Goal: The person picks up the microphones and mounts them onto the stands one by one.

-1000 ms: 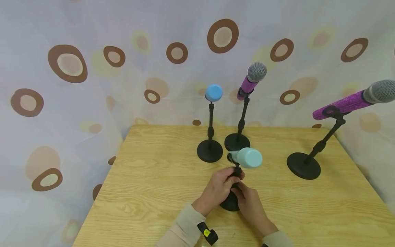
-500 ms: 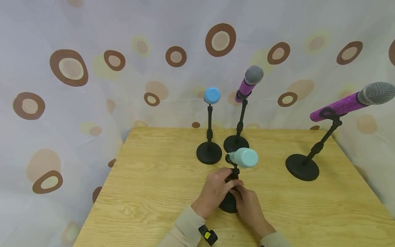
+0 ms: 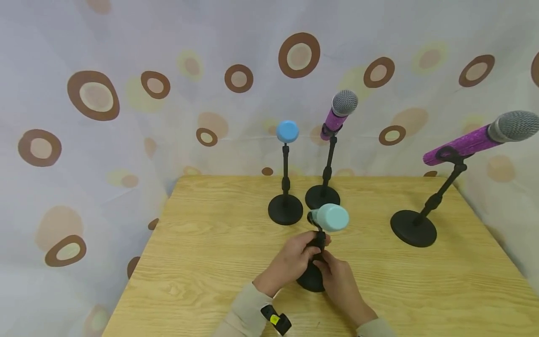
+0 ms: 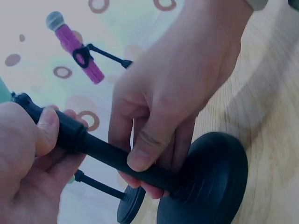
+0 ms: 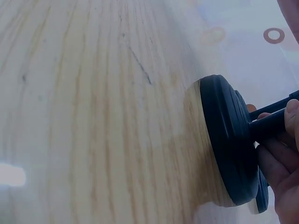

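Near the front of the table stands a black microphone stand [image 3: 310,279] holding a mint-green microphone [image 3: 332,217], whose rounded end points towards me. My left hand [image 3: 288,260] grips the thick collar [image 4: 70,133] high on the pole, its thumb along the side. Lower down, my right hand [image 3: 342,283] pinches the thin pole [image 4: 110,154] between thumb and fingers, just above the round base [image 5: 229,140]. A short stretch of bare pole shows between the hands in the left wrist view. The base looks level on the table in the head view.
Behind are a stand with a blue-ended microphone [image 3: 287,131] and another with a purple microphone [image 3: 335,120]. A third stand at the right bears a purple microphone [image 3: 463,142]. The wooden table [image 3: 210,224] meets a patterned curtain [image 3: 177,107] at its back edge.
My left hand has shifted slightly left, and a little more pole shows between the hands. The mint-green microphone has drifted slightly left in view. The right hand keeps its pinch on the pole.
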Demonstrator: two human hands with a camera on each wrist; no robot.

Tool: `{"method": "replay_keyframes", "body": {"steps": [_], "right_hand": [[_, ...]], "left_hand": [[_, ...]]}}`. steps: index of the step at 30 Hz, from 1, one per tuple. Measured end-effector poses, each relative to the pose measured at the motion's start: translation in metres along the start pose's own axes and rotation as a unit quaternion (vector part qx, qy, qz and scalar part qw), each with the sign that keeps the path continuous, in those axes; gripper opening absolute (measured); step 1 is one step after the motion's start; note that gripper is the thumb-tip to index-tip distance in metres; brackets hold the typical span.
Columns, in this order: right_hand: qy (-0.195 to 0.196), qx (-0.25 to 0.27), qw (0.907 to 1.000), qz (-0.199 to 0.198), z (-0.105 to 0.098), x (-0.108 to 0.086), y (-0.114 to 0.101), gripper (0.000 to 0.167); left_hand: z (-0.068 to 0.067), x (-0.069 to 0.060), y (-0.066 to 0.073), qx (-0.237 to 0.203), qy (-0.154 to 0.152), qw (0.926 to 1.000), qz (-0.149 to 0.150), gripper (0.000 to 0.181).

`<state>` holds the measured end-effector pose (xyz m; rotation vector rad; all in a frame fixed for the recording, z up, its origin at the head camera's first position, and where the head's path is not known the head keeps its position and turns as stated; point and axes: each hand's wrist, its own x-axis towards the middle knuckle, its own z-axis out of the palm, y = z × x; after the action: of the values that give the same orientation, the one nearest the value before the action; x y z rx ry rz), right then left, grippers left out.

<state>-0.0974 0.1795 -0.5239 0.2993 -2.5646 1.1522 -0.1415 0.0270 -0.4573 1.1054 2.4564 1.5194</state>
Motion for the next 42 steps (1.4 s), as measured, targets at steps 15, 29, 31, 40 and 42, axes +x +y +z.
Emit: {"method": "replay_keyframes", "body": {"steps": [15, 29, 31, 40, 42], "right_hand": [[-0.008, -0.011, 0.9996, 0.024, 0.003, -0.003, -0.001, 0.014], [0.0, -0.002, 0.9999, 0.012, 0.0, -0.004, 0.0, 0.023], [0.005, -0.008, 0.9999, 0.009, 0.0, -0.003, 0.0, 0.022], [0.011, -0.02, 0.9997, -0.002, 0.001, -0.002, 0.0, 0.022], [0.012, -0.019, 0.9997, -0.008, 0.001, -0.002, 0.0, 0.023]], "left_hand": [[0.007, -0.002, -0.003, 0.109, 0.085, 0.9904, 0.003, 0.031], [0.003, -0.003, 0.001, -0.044, 0.029, 0.9985, 0.012, 0.025], [0.002, -0.003, 0.002, -0.036, 0.04, 0.9985, 0.008, 0.024], [0.004, -0.002, 0.004, -0.016, 0.08, 0.9966, -0.014, 0.021], [0.005, -0.003, 0.003, -0.008, 0.07, 0.9975, -0.008, 0.023]]}}
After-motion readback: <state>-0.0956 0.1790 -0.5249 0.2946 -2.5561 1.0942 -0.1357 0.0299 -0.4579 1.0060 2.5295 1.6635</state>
